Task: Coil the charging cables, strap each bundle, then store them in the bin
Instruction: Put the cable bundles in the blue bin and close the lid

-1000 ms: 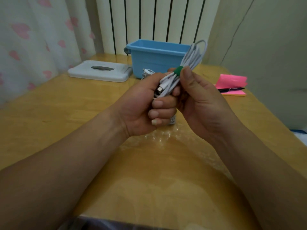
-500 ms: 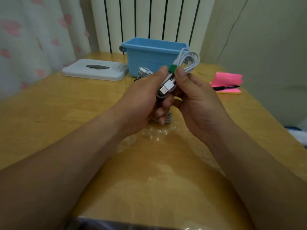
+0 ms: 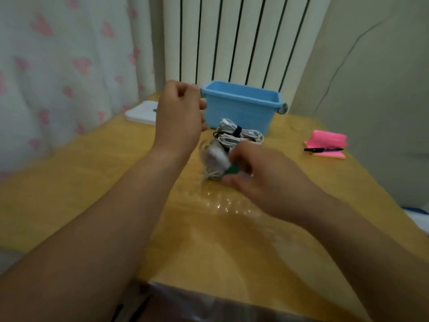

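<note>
A white cable bundle [image 3: 214, 161] with a green strap [image 3: 232, 169] lies low on the wooden table [image 3: 92, 182], blurred by motion. My right hand [image 3: 257, 177] grips it at the strap. My left hand [image 3: 178, 115] is raised off the bundle, left of the blue bin [image 3: 241, 105], fingers loosely curled and holding nothing. A second white cable bundle [image 3: 239, 138] with a black strap [image 3: 237, 132] rests on the table just in front of the bin. The bin's inside is hidden from here.
A white lid [image 3: 141, 112] lies at the back left, partly behind my left hand. Pink sticky notes [image 3: 327, 145] with a black pen [image 3: 322, 149] sit at the right. Curtain, radiator and wall close off the far side.
My left hand has let go of the green-strapped bundle and risen up to the left. My right hand has carried the bundle down to the table. The camera view has shifted.
</note>
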A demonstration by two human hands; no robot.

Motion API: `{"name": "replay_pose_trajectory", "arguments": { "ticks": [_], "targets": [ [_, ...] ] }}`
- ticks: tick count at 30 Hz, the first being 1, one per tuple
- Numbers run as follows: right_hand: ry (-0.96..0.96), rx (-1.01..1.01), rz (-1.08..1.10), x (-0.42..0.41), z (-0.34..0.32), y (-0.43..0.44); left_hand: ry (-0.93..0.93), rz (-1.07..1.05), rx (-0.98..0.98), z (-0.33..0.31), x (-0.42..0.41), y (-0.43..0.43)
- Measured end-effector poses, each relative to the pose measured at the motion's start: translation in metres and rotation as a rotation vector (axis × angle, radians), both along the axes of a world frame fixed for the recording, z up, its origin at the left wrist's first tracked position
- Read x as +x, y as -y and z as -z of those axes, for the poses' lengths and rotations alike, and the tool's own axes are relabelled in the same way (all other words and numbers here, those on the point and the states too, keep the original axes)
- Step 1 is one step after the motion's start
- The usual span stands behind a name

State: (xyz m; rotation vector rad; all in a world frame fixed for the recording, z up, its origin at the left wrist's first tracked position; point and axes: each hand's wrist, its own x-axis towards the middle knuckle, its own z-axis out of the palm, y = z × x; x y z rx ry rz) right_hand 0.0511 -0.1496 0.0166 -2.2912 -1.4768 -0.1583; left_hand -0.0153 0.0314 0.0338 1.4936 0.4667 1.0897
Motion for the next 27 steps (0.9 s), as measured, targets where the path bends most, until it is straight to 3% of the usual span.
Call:
{"name": "replay_pose_trajectory", "arguments": {
  "ticks": [2,3,5,7,10,12,19,23,27],
  "targets": [
    [0.24,-0.107,-0.048,-0.004,0.019,-0.006,-0.1,0.014,0.249,0.006,-0.012,0.0],
    [0.271,-0.154,-0.043,-0.004,0.03,-0.006,-0.193,0.053,0.402,0.014,-0.019,0.001],
    [0.182,-0.153,-0.009,-0.001,0.045,-0.003,-0.437,0.197,0.672,0.04,-0.033,0.002],
    [-0.002,-0.01,0.0,0.004,0.048,0.002,-0.637,0.333,0.858,0.063,-0.044,0.002],
    [-0.125,0.231,0.08,0.023,0.038,0.005,-0.793,0.357,1.096,0.078,-0.042,0.0],
    [-0.107,0.242,0.177,0.039,0.026,-0.004,-0.867,0.353,1.21,0.076,-0.029,-0.001],
    [-0.108,-0.006,0.199,0.08,0.021,-0.053,-0.943,0.352,1.242,0.059,0.031,-0.02],
    [-0.14,0.058,0.174,0.066,0.034,-0.044,-0.85,0.358,1.144,0.073,0.033,-0.026],
    [-0.302,0.192,0.237,0.091,0.022,-0.041,-0.794,0.356,1.121,0.071,0.036,-0.03]
  ]
}}
